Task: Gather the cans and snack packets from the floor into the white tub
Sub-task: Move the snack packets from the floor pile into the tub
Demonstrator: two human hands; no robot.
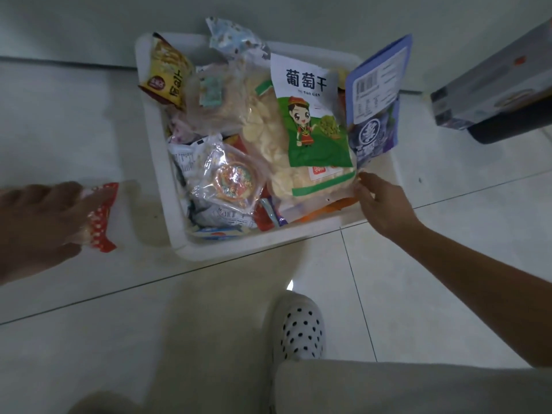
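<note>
Packets fill the white tub (167, 162), which sits on the tiled floor (418, 264) just ahead of the person's dotted shoe (301, 327). A green-and-white raisin bag (310, 115) lies on top, over a clear bag of pale chips (268, 138); a blue pouch (376, 94) stands tilted against the tub's right side, a yellow packet (167, 73) leans in the far left corner, and a clear wrapper with a round orange sweet (230, 180) lies near the front. The right hand (385, 204) reaches over the tub's near right corner, fingers loosely spread and empty, fingertips touching the edge of the chip bag. The left hand (38, 225), blurred at the left edge, has its grip closed on a red-and-clear packet (98, 216) just beside the tub's left wall, outside it. No cans can be made out. A grey box (490, 88) lies on the floor at the far right.
</note>
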